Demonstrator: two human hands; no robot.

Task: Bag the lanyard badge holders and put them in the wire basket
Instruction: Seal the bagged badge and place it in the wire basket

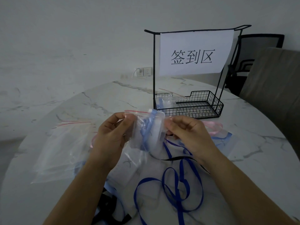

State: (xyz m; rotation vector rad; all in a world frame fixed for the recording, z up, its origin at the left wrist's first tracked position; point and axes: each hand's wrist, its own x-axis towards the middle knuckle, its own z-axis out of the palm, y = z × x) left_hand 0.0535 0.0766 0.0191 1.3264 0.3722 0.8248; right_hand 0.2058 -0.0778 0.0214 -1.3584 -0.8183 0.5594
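Bagged badge holder (156, 127) upright; left hand (112, 135), right hand (188, 133) pinch zip bag's (138, 143) top corners; wire basket (194, 112) just beyond.

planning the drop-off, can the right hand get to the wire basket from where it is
Probably yes: the wire basket stands just beyond the right hand, open on top with a low front wall, and nothing lies between them. It pinches the bag.
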